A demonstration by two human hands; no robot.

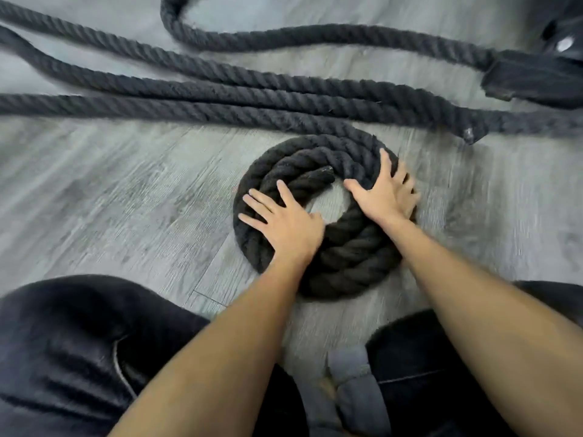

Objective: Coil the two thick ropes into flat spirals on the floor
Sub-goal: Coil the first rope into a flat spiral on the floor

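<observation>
Coil (344, 260) flat on floor (110, 184), centre, few turns, hole in middle. Left hand (284, 222) presses coil's left side, right hand (383, 197) its right side. Each grip wide open: fingers straight, spread, holding nothing. Loose rope (220, 89) lies left-right just beyond coil.

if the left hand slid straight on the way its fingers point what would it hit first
Off the coil, over bare floor, then likely the nearest straight rope run.
</observation>
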